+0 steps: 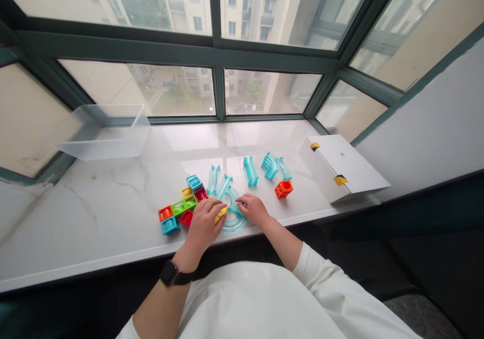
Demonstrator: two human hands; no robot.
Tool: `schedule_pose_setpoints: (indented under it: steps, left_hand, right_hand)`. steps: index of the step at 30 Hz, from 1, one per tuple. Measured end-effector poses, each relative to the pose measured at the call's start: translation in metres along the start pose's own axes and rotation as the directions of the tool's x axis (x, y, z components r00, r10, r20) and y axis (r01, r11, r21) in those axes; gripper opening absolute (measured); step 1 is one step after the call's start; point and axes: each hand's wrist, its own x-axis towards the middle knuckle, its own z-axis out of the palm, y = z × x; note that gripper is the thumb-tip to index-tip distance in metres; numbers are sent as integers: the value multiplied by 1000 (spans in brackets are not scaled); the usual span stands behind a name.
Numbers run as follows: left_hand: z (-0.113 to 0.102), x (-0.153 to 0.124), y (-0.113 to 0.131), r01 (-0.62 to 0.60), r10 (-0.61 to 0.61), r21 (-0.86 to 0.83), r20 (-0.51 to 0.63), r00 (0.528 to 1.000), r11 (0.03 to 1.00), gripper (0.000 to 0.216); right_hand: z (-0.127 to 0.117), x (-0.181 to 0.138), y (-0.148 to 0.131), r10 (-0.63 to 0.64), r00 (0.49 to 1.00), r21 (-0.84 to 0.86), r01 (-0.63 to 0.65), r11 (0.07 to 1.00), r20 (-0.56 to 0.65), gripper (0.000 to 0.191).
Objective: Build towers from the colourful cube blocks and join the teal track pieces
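Yellow block (pixel 221 214) is clasped by left grip (pixel 205 220) — right grip (pixel 255 210) unclear — plastic bin (pixel 108 149) apart.

The bare left hand (pixel 205 220) is held palm-down, its fingers bent and reaching inward to the right, its thumb tucked low near them. The left forearm (pixel 161 303) rises steeply from the lower left to the wrist (pixel 187 259). Opposite, the bare right hand (pixel 255 210) points leftward with curled fingers, its forearm (pixel 284 244) slanting down to the right. The fingertips face each other, near but apart; how firmly either hand grips is unclear.
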Motion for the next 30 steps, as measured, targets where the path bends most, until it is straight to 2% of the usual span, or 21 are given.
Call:
schedule_pose_setpoints:
  steps: [6, 12, 19, 22, 25, 28, 30]
  left_hand:
    - [8, -1, 7, -55, 31, 139, 167, 985, 989, 31]
    - [12, -1, 5, -76, 27, 218, 218, 976, 973, 26]
    - [11, 1, 7, -45, 14, 161, 186, 982, 986, 16]
    - [6, 6, 11, 33, -37, 81, 54, 998, 996, 21]
    - [0, 13, 15, 145, -149, -50, -89, 985, 988, 37]
    - [-6, 20, 20, 206, -223, -187, -76, 972, 961, 43]
    - [-9, 24, 23, 221, -236, -225, -42, 971, 949, 34]
  right_hand:
    - [6, -3, 0, 16, 999, 21, -15, 1000, -42, 22]
    - [6, 1, 4, 53, 990, 2, -53, 999, -133, 29]
    - [-7, 0, -8, -1, 970, 104, 27, 994, -245, 29]
    - [-17, -4, -25, -46, 957, 164, 96, 982, -286, 28]
    - [-28, -8, -45, -115, 940, 213, 190, 958, -322, 29]
    - [-35, -12, -63, -203, 920, 226, 287, 931, -334, 32]
    - [-39, -14, -72, -262, 906, 229, 347, 909, -332, 35]
